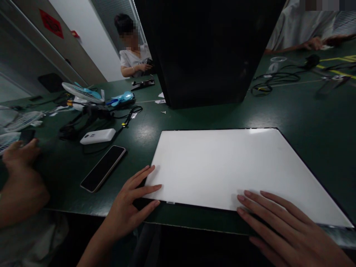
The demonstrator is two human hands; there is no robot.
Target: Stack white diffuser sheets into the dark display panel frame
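A flat white rectangular panel [219, 167] with a thin black edge lies on the green table in front of me. My left hand [130, 200] is at its near left corner, fingers spread, with fingertips touching the white surface and the thumb by the near edge. Over the near right part of the panel, my right hand [286, 226] lies with its fingers stretched out flat. Neither hand grips anything. A small pale tab [170, 202] sticks out from the panel's near edge.
Beyond the panel stands a large black upright board [205, 55]. To the left are a phone [103, 168], a white power bank [98, 136], cables and a white fan [82, 92]. Another person's arm [22, 178] rests at far left. Cables [274, 83] lie at back right; two people sit across the table [314, 126].
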